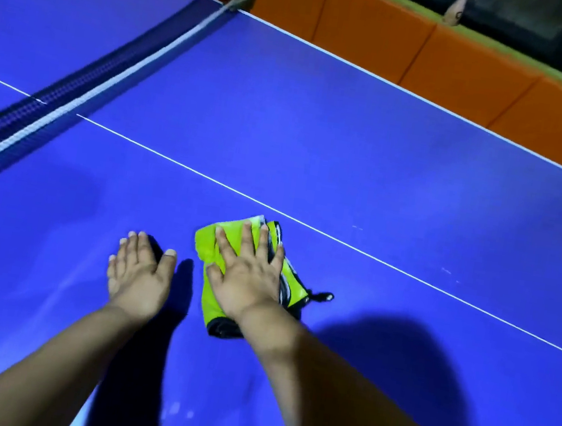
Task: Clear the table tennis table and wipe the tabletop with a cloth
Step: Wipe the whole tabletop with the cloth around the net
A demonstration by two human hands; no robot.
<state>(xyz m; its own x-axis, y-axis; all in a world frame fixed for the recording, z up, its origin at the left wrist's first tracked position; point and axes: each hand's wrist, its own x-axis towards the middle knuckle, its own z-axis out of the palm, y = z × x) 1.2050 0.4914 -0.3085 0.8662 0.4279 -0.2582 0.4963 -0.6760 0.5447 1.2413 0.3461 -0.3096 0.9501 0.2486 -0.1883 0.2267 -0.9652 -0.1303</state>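
Now pressing down on the folded yellow-green cloth point(205, 243) with the right grip point(248, 277), fingers straight and spread, lying flat on top rather than curling round it. Holding the left grip point(139, 275) palm-down just beside it, low over the blue tabletop point(373, 146), open and carrying nothing; touching the surface or not, cannot tell. Keeping the cloth on the near side of the white centre line point(238, 192), well apart from the net point(70, 97) at the left. Showing a small black loop point(323, 296) at the cloth's right edge.
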